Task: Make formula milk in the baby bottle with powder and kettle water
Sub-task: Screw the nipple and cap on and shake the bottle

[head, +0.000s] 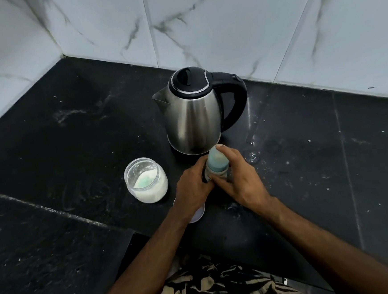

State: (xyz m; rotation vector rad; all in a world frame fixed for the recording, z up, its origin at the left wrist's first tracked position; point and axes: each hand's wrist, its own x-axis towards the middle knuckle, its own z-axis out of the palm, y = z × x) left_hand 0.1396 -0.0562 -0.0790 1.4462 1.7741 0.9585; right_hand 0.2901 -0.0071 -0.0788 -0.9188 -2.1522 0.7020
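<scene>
A baby bottle (216, 166) stands upright on a black stone counter (71, 138), just in front of a steel kettle (192, 114). The bottle wears a pale blue-green, translucent domed cap, and its lower body is mostly hidden by fingers, so its contents cannot be judged. The left hand (193, 188) wraps around the bottle's lower part from the left. The right hand (239, 178) closes on the cap and collar from the right, its forefinger resting on top of the dome. The kettle has a black lid and black handle, with its spout pointing left. Left of the bottle sits an open glass jar (146, 179) of white powder, with what seems to be a green scoop inside. A white lid (197, 215) lies partly under the left wrist.
</scene>
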